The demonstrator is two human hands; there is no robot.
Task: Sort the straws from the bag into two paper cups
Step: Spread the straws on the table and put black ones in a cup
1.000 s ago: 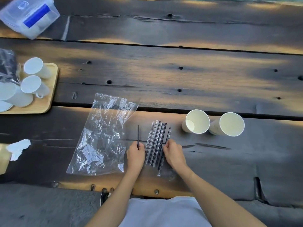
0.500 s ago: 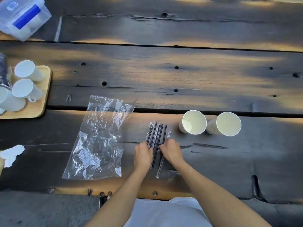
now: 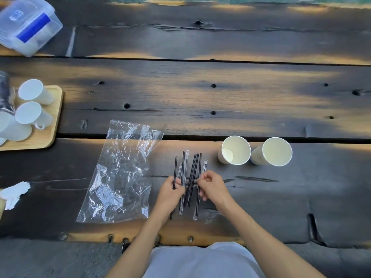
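The left hand [image 3: 171,190] pinches 1 black straw [image 3: 175,171], now drawn left from the spread-out straw bundle [image 3: 190,177]; the right hand [image 3: 210,186] pinches another straw. 2 paper cups [image 3: 235,150] stand right, the plastic bag [image 3: 122,173] left.

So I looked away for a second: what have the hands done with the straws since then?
The left hand has drawn one bare black straw leftward out of the bunch; the right hand now pinches another straw at the right. Bag and both paper cups stayed put, cups empty.
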